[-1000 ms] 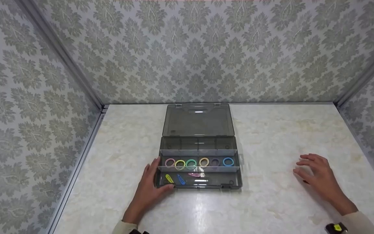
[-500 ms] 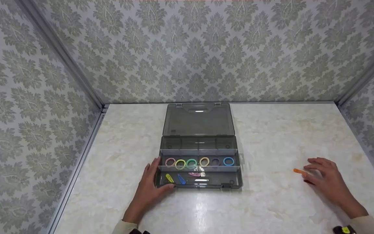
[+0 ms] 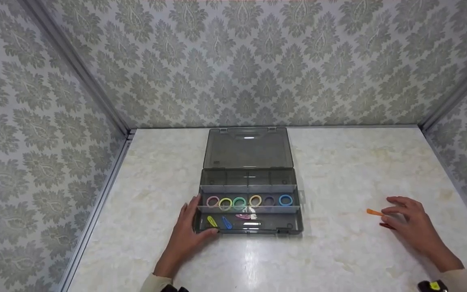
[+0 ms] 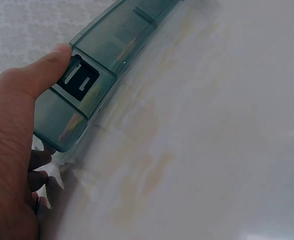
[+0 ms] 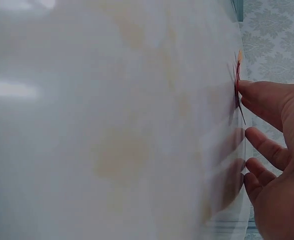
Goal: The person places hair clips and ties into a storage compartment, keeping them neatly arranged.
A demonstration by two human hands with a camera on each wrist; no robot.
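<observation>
My left hand [image 3: 187, 227] grips the front left corner of a smoky grey plastic organizer box [image 3: 294, 225], its thumb along the front wall and fingers on the left side. The box lies open. In its front compartment are a yellow hair clip [image 3: 212, 221], a blue hair clip [image 3: 227, 222] and a pink hair clip [image 3: 243, 216]. Several coloured hair ties [image 3: 285, 200] line the middle compartment. Far right, my right hand [image 3: 412, 223] pinches the end of an orange hair clip [image 3: 373, 212] close to the table. A dark red piece [image 3: 386, 226] shows by the thumb.
The lid [image 3: 248, 150] is folded back flat behind the box, near the rear wall [image 3: 245, 65]. Thin dividers [image 3: 225, 188] split the box into rows. Patterned panels [image 3: 14, 162] stand along the sides of the pale marbled table [image 3: 330, 259].
My right hand has shifted to the right, and the orange hair clip, hidden a second ago, now shows at its fingertips. My left hand keeps its hold on the box.
</observation>
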